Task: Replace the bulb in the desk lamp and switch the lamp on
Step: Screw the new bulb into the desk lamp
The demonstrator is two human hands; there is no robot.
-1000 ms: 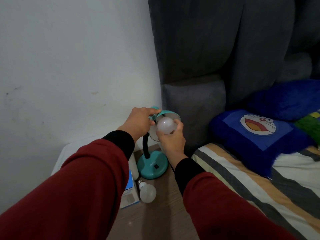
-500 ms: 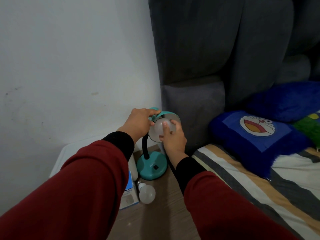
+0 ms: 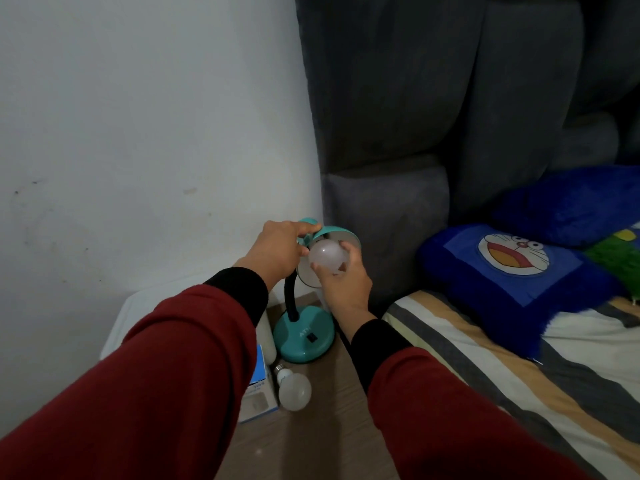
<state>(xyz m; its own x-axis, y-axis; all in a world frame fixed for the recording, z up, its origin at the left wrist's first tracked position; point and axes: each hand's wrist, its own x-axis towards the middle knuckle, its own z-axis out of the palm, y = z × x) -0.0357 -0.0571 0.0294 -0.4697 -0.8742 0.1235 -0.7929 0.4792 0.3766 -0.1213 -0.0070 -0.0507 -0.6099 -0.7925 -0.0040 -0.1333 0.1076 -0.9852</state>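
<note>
- The right hand (image 3: 341, 278) grips the bulb (image 3: 327, 255) at the lamp shade (image 3: 337, 233) mouth, its base pointing into the shade.
- The left hand (image 3: 278, 249) clasps the shade's back.

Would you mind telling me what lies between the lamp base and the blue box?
In the head view, a loose bulb lies on the table between lamp base and box.
</note>
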